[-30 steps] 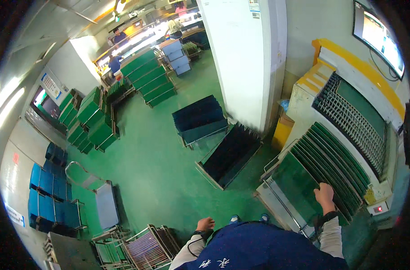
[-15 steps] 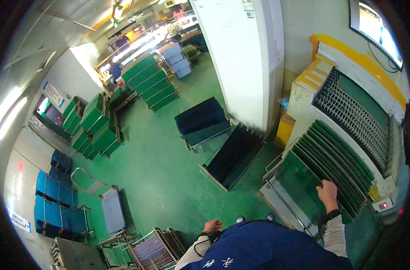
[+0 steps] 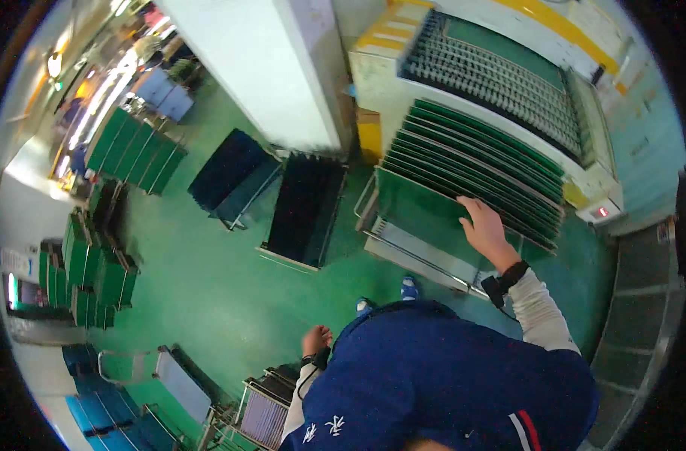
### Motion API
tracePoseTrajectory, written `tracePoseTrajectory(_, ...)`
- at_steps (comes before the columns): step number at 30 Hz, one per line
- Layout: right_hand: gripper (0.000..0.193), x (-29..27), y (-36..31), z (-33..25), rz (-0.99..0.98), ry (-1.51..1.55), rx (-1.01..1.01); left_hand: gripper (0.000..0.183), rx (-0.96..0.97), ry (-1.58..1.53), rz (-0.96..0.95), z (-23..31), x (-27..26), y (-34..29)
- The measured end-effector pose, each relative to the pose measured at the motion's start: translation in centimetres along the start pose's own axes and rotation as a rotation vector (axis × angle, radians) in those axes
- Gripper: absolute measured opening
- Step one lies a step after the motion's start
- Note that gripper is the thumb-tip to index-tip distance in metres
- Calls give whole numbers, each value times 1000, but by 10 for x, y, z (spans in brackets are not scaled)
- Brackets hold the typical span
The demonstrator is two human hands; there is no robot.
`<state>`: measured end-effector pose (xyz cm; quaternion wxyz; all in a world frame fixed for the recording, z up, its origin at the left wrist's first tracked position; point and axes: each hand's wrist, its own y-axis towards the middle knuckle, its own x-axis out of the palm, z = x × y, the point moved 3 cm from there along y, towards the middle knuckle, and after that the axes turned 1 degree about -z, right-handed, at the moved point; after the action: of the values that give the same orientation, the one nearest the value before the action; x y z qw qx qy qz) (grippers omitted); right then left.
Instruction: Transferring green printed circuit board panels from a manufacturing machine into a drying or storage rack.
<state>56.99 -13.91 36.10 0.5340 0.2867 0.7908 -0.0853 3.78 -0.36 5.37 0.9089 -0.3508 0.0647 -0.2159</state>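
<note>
Dark green, flat rectangular panel (image 3: 422, 207) leans at the front of a floor-standing metal-rod rack (image 3: 433, 264), its upper edge just under the person's right hand (image 3: 484, 229). The right hand's fingers reach over that edge with the thumb set apart on the near side; whether they grip the panel or merely rest there, I cannot tell. Behind it stands a close row of similar thin green panels (image 3: 478, 169), tilted and overlapping (their edges bend with the lens).

The left hand (image 3: 315, 340) hangs beside the body, well apart from the rack, its fingers loosely curled; it is too small and blurred to tell whether they are closed.

Beyond the panels is a cream and yellow machine (image 3: 380, 83) with a bed of grey metal rollers (image 3: 501, 90), and a small white box with a red light (image 3: 600, 212) sits near its right end. To the left, two open racks of dark sheets (image 3: 305, 214) stand on the glossy green floor (image 3: 230, 301), near a broad white pillar (image 3: 260, 60). Farther left are stacked green bins (image 3: 136, 154) and a flat pale-blue trolley (image 3: 183, 383) with a metal handle.
</note>
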Motion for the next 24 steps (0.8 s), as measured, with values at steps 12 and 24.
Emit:
tracePoseTrajectory(12,55,-9,-51,-19,62,-172,-23,31,-326,-422,-63,-16,-12,56)
tracePoseTrajectory(24,57,1,-62,-15,83,-152,12,30,-277,-369,-108,5,-9,38)
